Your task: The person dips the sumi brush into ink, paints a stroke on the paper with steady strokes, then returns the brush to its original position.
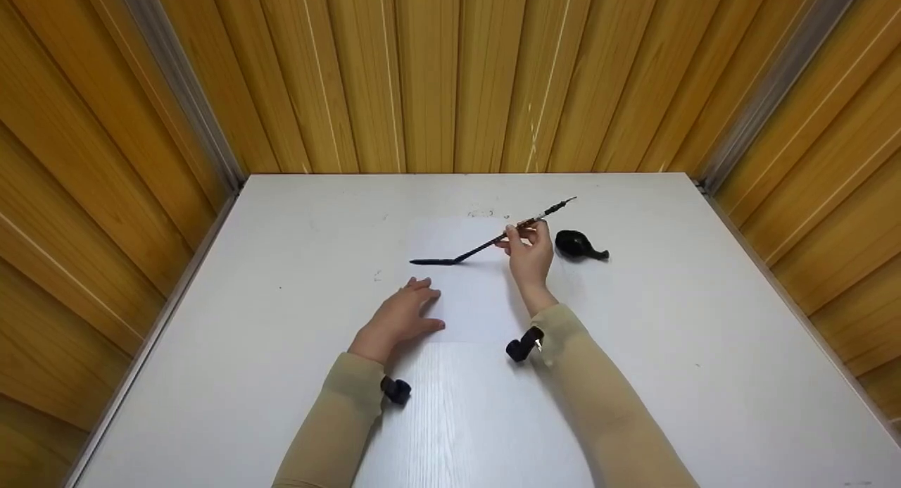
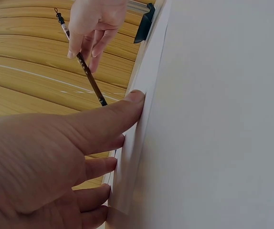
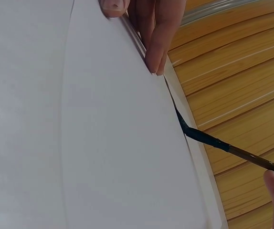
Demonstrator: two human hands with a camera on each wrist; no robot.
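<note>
Sheet of paper (image 1: 464,291) is lying mid-table (image 1: 704,319), left hand (image 1: 398,317) resting at its 9 o'clock edge, right hand (image 1: 529,252) holding brush (image 1: 493,241) at 1 o'clock, ink dish (image 1: 576,244) sitting just beyond at 2 o'clock.

1. The head view looks forward and down over the whole table (image 1: 281,263) toward its far edge.
2. Both wrist views sit close, grazing along the surface; each also catches the brush (image 2: 90,78).
</note>
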